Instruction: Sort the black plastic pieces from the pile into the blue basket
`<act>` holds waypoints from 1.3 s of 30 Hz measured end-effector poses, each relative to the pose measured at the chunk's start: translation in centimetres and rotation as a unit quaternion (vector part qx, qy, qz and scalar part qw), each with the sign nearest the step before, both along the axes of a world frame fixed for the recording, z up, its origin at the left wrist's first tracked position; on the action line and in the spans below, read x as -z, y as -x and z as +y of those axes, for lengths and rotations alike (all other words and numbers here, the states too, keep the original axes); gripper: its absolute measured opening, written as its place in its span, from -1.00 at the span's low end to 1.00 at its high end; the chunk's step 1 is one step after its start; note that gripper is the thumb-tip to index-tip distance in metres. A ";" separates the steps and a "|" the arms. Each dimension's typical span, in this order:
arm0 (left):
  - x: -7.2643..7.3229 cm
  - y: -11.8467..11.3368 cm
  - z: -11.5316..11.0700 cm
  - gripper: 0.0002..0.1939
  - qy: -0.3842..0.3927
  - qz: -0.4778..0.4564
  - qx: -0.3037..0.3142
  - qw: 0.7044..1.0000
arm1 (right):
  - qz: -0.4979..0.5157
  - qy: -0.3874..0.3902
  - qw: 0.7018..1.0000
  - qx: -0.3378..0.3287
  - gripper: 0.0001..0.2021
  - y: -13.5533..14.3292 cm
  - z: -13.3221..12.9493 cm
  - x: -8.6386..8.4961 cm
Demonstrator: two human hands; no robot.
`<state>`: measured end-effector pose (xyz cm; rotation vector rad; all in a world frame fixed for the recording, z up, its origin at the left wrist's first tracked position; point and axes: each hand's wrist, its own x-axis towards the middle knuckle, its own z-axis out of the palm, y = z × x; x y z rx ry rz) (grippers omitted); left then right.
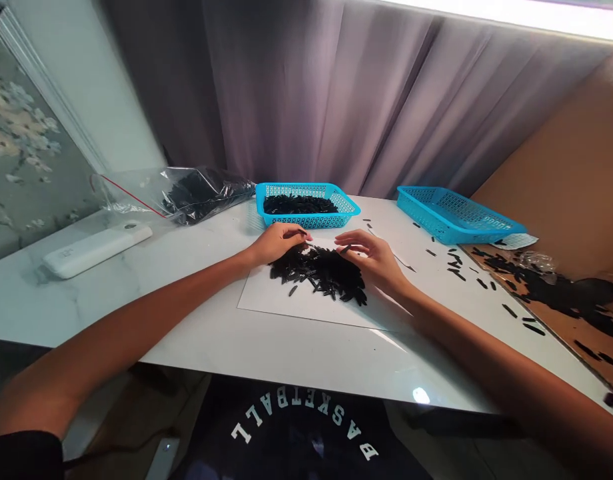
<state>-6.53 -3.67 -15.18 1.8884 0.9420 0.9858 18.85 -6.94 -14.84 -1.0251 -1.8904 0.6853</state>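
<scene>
A heap of small flat black strips (331, 272) lies on a white sheet (266, 297) in front of me. Over the heap's left back edge, my left hand (274, 245) pinches one black strip (302, 232) between thumb and fingers. At the right side of the pile is my right hand (370, 255), its thumb and fingers closed on another black strip (345, 249). Just behind both hands stands a blue basket (306, 219) with many more black strips inside. What kind of part the strips are, I cannot tell.
To the left lie a clear plastic bag (201, 193) of black pieces and a white oblong device (99, 250). A second blue basket (446, 228) stands back right. Loose strips (456, 270) are scattered near a brown board (561, 280) with black pieces. Grey curtains (316, 93) hang behind.
</scene>
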 end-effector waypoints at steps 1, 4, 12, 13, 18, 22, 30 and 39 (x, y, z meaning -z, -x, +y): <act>-0.2 0.1 0.0 -0.77 0.003 0.002 0.002 1.000 | -0.010 0.000 1.000 -0.006 -0.76 0.0 0.0 -0.2; -0.6 0.1 -0.2 -0.84 0.000 0.008 0.007 1.000 | -0.052 -0.012 0.998 -0.018 -0.76 0.0 0.1 -1.0; -0.8 -0.4 -1.1 -0.82 -0.009 -0.009 0.016 1.000 | -0.120 -0.063 0.991 -0.015 -0.79 1.7 -0.8 -1.8; -0.7 -0.6 -1.3 -0.83 -0.009 -0.017 0.016 1.000 | -0.122 -0.066 0.990 -0.016 -0.80 2.1 -1.0 -1.7; -0.3 -1.3 -2.3 -0.90 -0.011 -0.054 -0.006 0.998 | -0.126 -0.078 0.989 0.004 -0.91 3.9 -1.3 -1.3; 0.1 -1.6 -2.6 -0.82 -0.001 -0.104 -0.029 0.994 | -0.115 -0.071 0.991 0.003 -0.87 3.8 -1.2 -1.3; -0.4 -2.5 -3.5 -0.69 0.060 -0.183 -0.013 0.981 | -0.022 -0.107 0.993 0.044 -0.89 3.8 -2.0 -1.3; -0.6 -2.4 -3.7 -0.50 0.101 -0.225 -0.042 0.968 | 0.001 -0.112 0.991 0.070 -0.97 3.9 -2.4 -0.8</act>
